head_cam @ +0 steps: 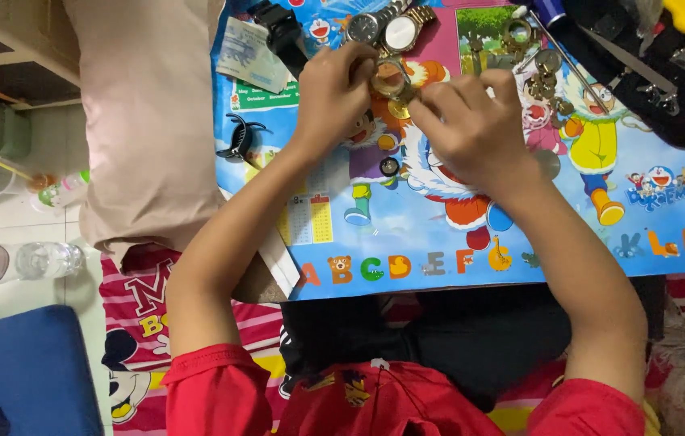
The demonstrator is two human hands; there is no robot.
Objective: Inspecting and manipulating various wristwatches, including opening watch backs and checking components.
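Both hands, left hand [333, 89] and right hand [471, 121], pinch a small round watch case [391, 78] at twelve o'clock on the cartoon-printed surface [568, 234]; light, stiff, probably slippery and fragile, best gripped by its rim.

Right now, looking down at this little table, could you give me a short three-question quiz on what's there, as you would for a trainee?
1. True or false: both hands are on the same small round watch part.
2. Which lies at the table's top edge, just above the left hand? A) two wristwatches B) a spoon C) a toy car
3. Fill in: the table is covered with a colourful cartoon ____ showing alphabet letters.

Key
1. True: the left hand and the right hand meet on it.
2. A: a silver wristwatch and a gold wristwatch lie side by side.
3. Mat.
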